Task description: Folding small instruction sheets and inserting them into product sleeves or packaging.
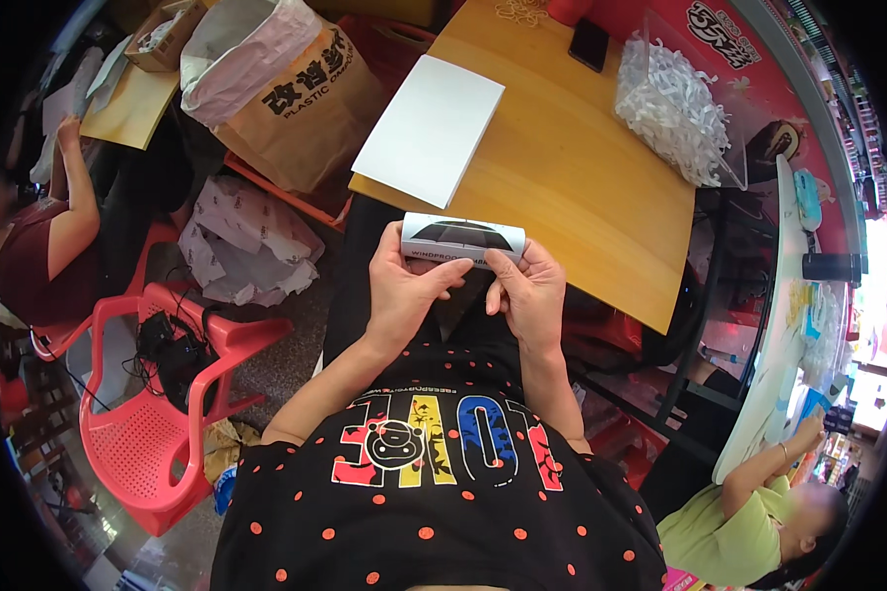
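Observation:
Between my two hands, just off the near edge of the wooden table [562, 177], is a printed paper sheet [463, 234] bent into a curved, tube-like shape. A dark umbrella-like picture shows on its white and grey face. My left hand [411, 286] grips its left end, thumb across the lower edge. At the right end my right hand [527, 288] pinches it with thumb and fingers. Some fingertips are hidden behind the paper. Just beyond, a stack of white sheets [432, 128] lies at the table's left edge.
A clear bin of white paper strips [675, 108] stands at the table's far right, near a black phone [588, 44]. To the left are a large paper sack [276, 89] and a red plastic chair [153, 424] with black cables. People sit at both sides.

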